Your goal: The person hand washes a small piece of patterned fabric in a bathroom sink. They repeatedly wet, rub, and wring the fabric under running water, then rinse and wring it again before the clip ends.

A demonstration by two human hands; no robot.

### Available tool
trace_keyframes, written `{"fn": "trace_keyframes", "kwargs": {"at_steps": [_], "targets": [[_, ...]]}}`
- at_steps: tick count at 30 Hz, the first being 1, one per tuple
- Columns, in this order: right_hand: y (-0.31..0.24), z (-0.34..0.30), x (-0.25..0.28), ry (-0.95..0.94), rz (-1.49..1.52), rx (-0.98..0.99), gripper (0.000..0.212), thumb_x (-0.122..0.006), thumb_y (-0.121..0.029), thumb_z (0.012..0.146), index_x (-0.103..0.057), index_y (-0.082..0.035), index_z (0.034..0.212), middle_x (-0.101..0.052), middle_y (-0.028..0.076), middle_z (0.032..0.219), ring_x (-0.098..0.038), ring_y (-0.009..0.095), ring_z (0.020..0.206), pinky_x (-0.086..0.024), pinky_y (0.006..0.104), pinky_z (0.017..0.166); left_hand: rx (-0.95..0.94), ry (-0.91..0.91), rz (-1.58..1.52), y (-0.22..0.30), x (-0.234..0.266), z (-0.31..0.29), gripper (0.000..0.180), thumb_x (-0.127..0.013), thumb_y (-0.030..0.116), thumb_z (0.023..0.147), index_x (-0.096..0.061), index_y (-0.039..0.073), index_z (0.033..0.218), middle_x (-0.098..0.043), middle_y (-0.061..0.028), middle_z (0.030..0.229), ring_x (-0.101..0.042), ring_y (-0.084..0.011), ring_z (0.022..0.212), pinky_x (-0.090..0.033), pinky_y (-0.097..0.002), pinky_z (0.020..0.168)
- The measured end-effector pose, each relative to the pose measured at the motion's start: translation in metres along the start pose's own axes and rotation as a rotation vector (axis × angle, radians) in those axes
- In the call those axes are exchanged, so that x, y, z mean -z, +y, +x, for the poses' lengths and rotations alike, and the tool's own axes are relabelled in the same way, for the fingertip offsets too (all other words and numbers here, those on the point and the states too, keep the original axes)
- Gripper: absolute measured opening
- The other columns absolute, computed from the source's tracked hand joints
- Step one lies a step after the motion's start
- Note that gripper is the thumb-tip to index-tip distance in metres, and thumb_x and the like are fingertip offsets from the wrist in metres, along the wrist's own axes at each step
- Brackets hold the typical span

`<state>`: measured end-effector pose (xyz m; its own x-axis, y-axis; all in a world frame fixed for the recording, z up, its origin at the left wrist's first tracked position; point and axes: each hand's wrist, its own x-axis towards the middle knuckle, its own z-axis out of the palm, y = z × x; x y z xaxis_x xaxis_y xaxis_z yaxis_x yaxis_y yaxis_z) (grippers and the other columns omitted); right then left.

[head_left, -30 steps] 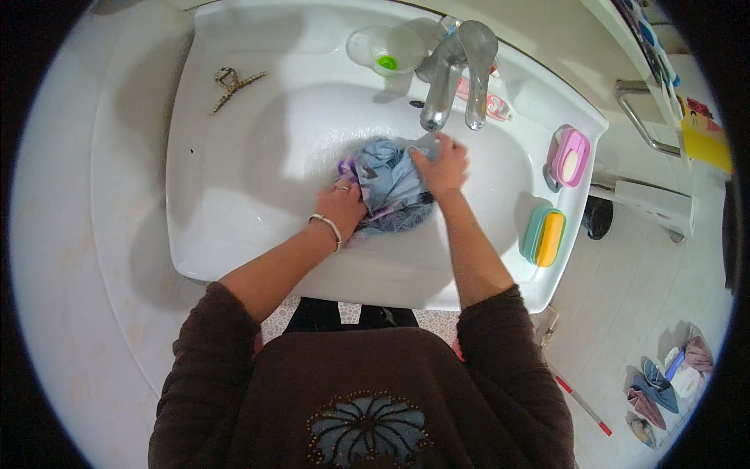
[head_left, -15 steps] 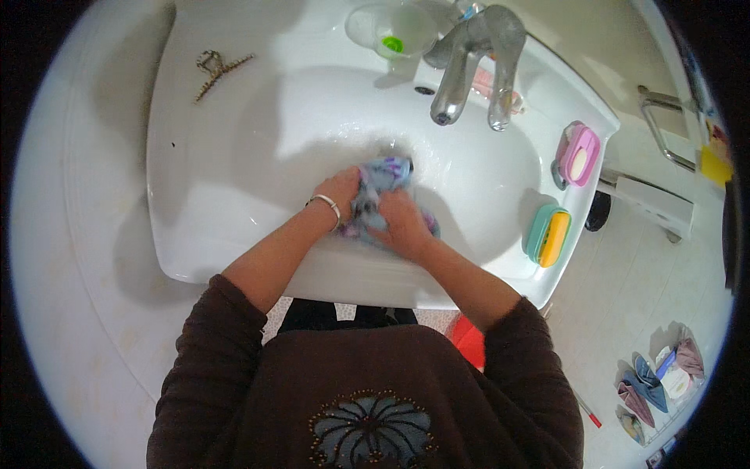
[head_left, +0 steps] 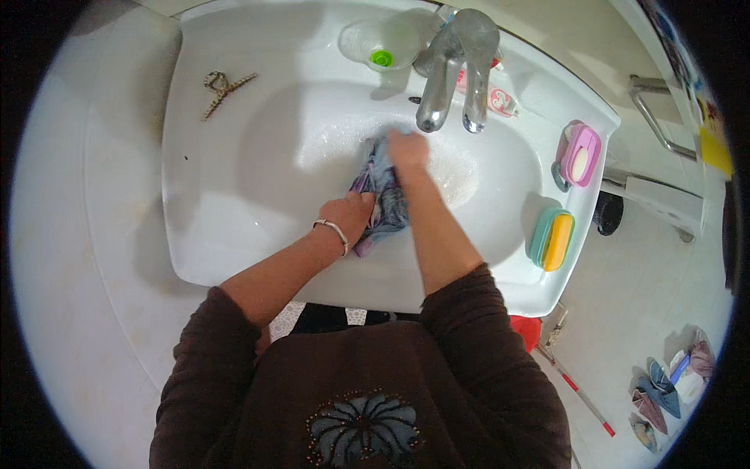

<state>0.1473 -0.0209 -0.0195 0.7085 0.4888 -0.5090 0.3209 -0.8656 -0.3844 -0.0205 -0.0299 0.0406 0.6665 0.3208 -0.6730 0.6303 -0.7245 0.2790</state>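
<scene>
Bathroom: white washbasin [head_left: 219, 195], metal tap [head_left: 473, 39], white soap [head_left: 579, 164] in pink dish [head_left: 587, 139].

The person wears a dark brown top [head_left: 336, 356] in soft-looking, plain cloth. Its sleeves [head_left: 209, 340] are bunched into folds and end near the elbows, leaving both forearms bare. Low on the front sits a grey-blue flower motif [head_left: 366, 430], its petals parted by dark curving lines and its edge dotted with small golden, bead-like spots. A narrow, pale bracelet [head_left: 336, 230] circles the left wrist. Black legwear [head_left: 322, 317] shows beyond the hem.
</scene>
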Motion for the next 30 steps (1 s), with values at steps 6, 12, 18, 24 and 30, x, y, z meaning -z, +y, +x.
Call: {"fn": "trace_keyframes", "kwargs": {"at_steps": [6,12,18,24,30], "targets": [[0.059,-0.018,0.049,0.138,-0.153,0.411,0.036,-0.065,-0.027,0.072,-0.063,-0.015,0.106,-0.053,0.014,0.115,-0.052,0.034,0.106,-0.044,0.0388,0.09,-0.015,0.167,-0.076,0.001,0.012,-0.049,0.038,-0.058,0.022,0.084,-0.043,0.003,0.113,-0.051,-0.021,0.107,-0.057,-0.0372,0.097,-0.049,-0.0468,0.078],[0.065,-0.073,0.077,-0.497,-0.104,1.079,0.028,-0.066,-0.006,0.063,-0.061,-0.006,0.09,-0.051,0.011,0.121,-0.048,0.033,0.109,-0.041,0.0422,0.091,0.161,0.176,-0.409,-0.012,-0.026,0.005,0.04,-0.061,0.018,0.081,-0.047,0.002,0.115,-0.05,-0.0236,0.115,-0.053,-0.0404,0.1,-0.046,-0.0458,0.086],[0.069,-0.11,0.039,-0.384,-0.068,1.017,0.021,-0.069,-0.019,0.07,-0.057,-0.006,0.079,-0.058,0.012,0.089,-0.055,0.032,0.09,-0.044,0.0409,0.082,0.149,0.067,-0.464,-0.004,-0.019,0.029,0.031,-0.059,0.007,0.08,-0.052,0.0,0.109,-0.059,-0.0204,0.109,-0.058,-0.0334,0.104,-0.048,-0.0404,0.088],[0.046,-0.07,-0.011,-0.053,-0.064,0.579,0.026,-0.062,-0.03,0.079,-0.061,-0.005,0.083,-0.062,0.017,0.086,-0.061,0.033,0.084,-0.049,0.0418,0.075,-0.014,0.087,-0.221,-0.018,-0.025,0.04,0.032,-0.056,0.013,0.081,-0.05,-0.003,0.109,-0.059,-0.0227,0.108,-0.06,-0.0346,0.1,-0.05,-0.0418,0.083],[0.026,-0.04,-0.02,-0.029,-0.296,0.487,0.03,-0.058,-0.038,0.081,-0.062,-0.009,0.087,-0.065,0.015,0.09,-0.063,0.032,0.085,-0.051,0.0434,0.074,0.227,-0.039,-0.344,-0.002,-0.005,0.045,0.033,-0.055,0.014,0.081,-0.05,-0.002,0.11,-0.063,-0.023,0.1,-0.063,-0.0366,0.091,-0.05,-0.0444,0.079]]}}
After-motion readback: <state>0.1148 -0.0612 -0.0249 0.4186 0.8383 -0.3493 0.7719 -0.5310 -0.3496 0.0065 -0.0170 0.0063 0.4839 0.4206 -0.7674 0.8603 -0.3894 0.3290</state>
